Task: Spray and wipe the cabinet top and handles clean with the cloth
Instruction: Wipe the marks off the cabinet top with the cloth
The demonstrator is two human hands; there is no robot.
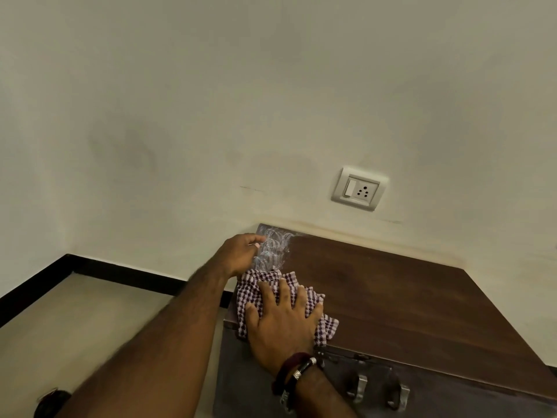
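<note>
Here, the checked cloth (pixel 284 306) is pressed flat on the cabinet top (pixel 391 297) by the spread right hand (pixel 283 318); just beyond it, a clear bottle (pixel 272 251) is gripped by the left hand (pixel 241 251).

- The cabinet top (pixel 407 300) lies bare from its middle to its right edge and near front edge.
- The top's near left corner is taken by the checked cloth (pixel 301 300) with the right hand (pixel 283 318) flat on it.
- The far left corner is taken by the left hand (pixel 241 251) around a clear bottle (pixel 272 251).
- The wall (pixel 271 101) closes off the far edge; the socket plate (pixel 358 188) sits on it above the top.
- Two metal handles (pixel 376 387) jut from the cabinet front.
- Open floor (pixel 90 321) lies left of the cabinet.
</note>
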